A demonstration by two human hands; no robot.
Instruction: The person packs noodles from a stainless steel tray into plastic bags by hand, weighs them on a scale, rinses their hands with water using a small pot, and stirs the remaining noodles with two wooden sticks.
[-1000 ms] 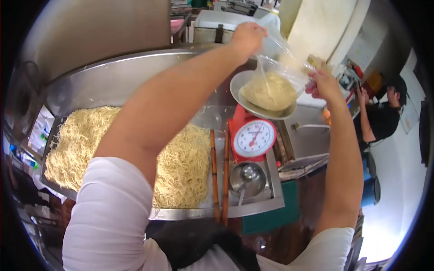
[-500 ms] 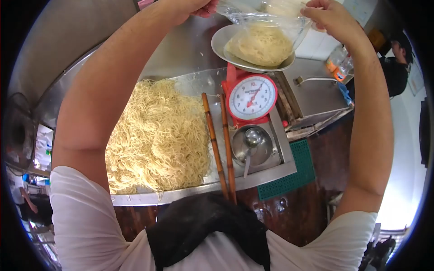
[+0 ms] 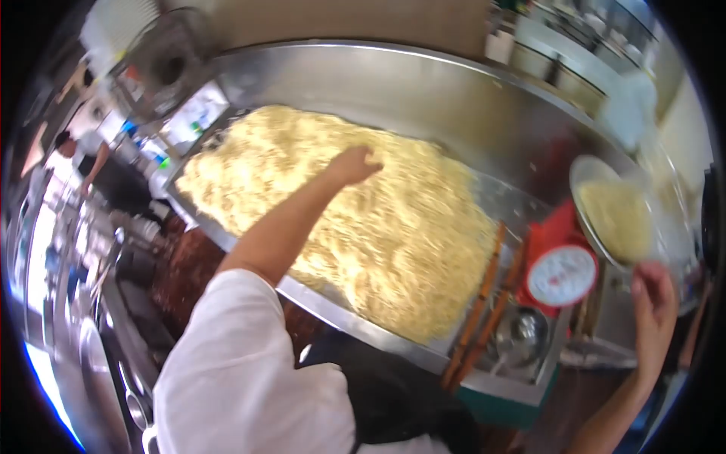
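A wide heap of yellow noodles (image 3: pixel 408 242) covers most of the metal tray (image 3: pixel 333 299). Over the middle of this heap is my left hand (image 3: pixel 355 165), its fingers blurred and curled; whether it grips any noodles is unclear. My right hand (image 3: pixel 656 291) is at the right, beside the lower edge of the scale's metal pan (image 3: pixel 586 170); its fingers are blurred too. In the pan rests a clear plastic bag of noodles (image 3: pixel 616 219), its loose top spread to the right. Below the pan stands the red scale (image 3: pixel 561 276).
Two brown sticks (image 3: pixel 480 303) lie across the tray's right part, beside a metal bowl with a ladle (image 3: pixel 523 333). A fan (image 3: pixel 170 69) stands at the upper left. Farther left is another person (image 3: pixel 106 170). A high metal wall (image 3: pixel 393 79) backs the tray.
My left hand has left the bag's top and moved left over the noodle heap. My right hand is now lower, by the pan. The view has turned left.
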